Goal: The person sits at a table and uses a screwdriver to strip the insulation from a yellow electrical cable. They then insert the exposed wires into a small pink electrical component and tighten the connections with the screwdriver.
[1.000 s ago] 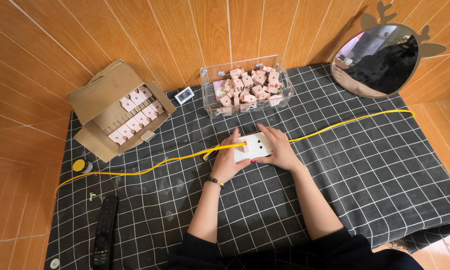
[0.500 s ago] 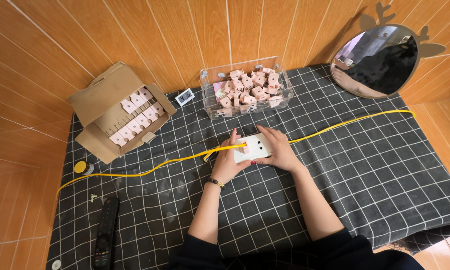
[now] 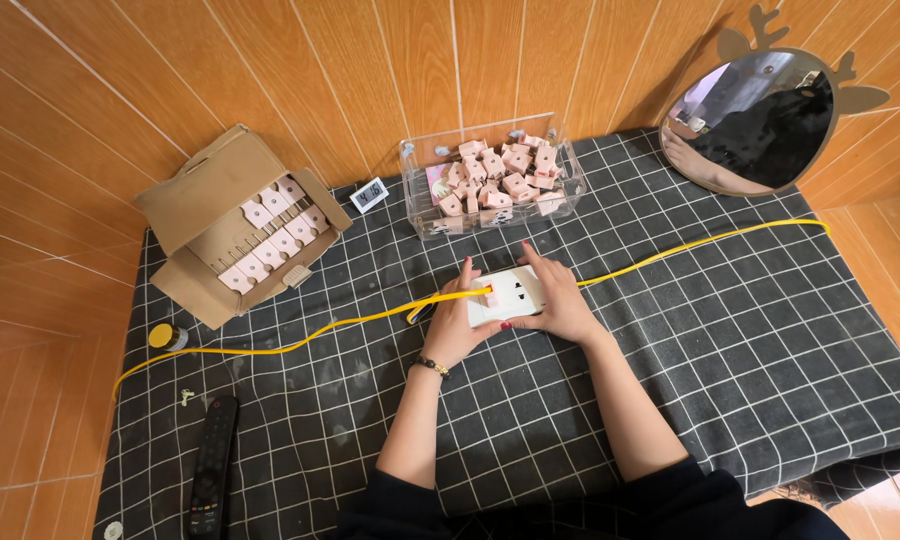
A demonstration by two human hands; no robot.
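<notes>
Both my hands meet over a white wall socket plate [image 3: 511, 293] in the middle of the checked black cloth. My left hand [image 3: 457, 320] grips its left side, where a small pink piece [image 3: 489, 297] sits against the plate. My right hand [image 3: 557, 303] holds the right side and lower edge. A long yellow tape [image 3: 300, 338] runs across the cloth and passes under my hands. Behind them stands a clear plastic box [image 3: 422, 215] filled with several pink pieces.
An open cardboard box [image 3: 202, 195] with rows of pink pieces lies at the back left. A round mirror with antlers [image 3: 754, 120] leans on the wall at the back right. A black remote [image 3: 211, 466], a small yellow roll [image 3: 166, 336] and a small label [image 3: 369, 194] lie on the cloth [image 3: 770, 340].
</notes>
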